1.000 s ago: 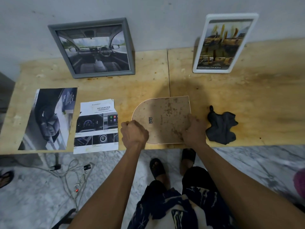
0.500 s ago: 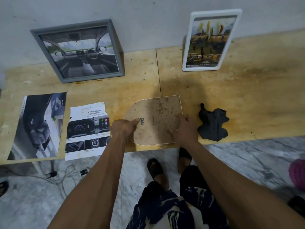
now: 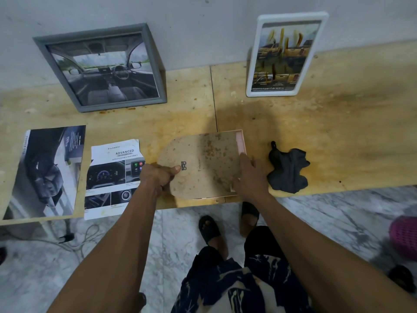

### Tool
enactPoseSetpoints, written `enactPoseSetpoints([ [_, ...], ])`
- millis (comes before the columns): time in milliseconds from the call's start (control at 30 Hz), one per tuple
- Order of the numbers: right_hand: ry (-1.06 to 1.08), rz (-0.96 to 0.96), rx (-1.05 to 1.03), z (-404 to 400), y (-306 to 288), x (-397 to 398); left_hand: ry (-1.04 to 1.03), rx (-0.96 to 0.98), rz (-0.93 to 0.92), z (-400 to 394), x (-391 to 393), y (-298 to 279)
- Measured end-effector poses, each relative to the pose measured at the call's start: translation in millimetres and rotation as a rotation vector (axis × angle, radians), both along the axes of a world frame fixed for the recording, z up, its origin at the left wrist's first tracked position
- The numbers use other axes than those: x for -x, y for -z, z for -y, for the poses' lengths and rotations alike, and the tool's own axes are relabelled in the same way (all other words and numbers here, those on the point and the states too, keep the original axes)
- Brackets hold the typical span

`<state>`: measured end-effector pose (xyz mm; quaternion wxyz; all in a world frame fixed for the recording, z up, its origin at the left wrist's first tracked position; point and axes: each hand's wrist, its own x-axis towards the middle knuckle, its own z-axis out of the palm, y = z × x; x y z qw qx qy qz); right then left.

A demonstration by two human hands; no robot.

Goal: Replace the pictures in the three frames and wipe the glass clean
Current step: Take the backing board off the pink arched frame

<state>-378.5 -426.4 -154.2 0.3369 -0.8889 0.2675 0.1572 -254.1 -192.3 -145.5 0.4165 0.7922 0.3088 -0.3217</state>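
Observation:
An arch-shaped frame lies face down near the table's front edge, and its stained brown backing board (image 3: 203, 163) is lifted at the left, baring a pink frame strip (image 3: 240, 143) at the right. My left hand (image 3: 158, 175) pinches the board's rounded left end beside a small metal hanger (image 3: 184, 165). My right hand (image 3: 250, 175) presses flat on the board's right side. A grey frame (image 3: 103, 68) with a car-interior picture and a white frame (image 3: 285, 55) with a yellow picture lean on the wall. A dark cloth (image 3: 287, 170) lies to the right.
Two loose prints lie at the left: a dark car-seat picture (image 3: 47, 170) and a torn "ADVANCED" dashboard leaflet (image 3: 112, 177) overhanging the edge of the wooden table (image 3: 338, 132). Cables (image 3: 85, 238) trail on the marble floor. A pink basket (image 3: 404, 236) sits at the far right.
My left hand has gone from a fist at the board's lower left edge to pinching its rounded end. The board has shifted left and lifted, uncovering the pink strip.

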Motion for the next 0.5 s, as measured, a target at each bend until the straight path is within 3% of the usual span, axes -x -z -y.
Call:
enactPoseSetpoints([
  [500,-0.054,-0.035,0.116,-7.7,-2.7,-4.2,-0.124,0.044,0.069,-5.0,6.7,-5.7],
])
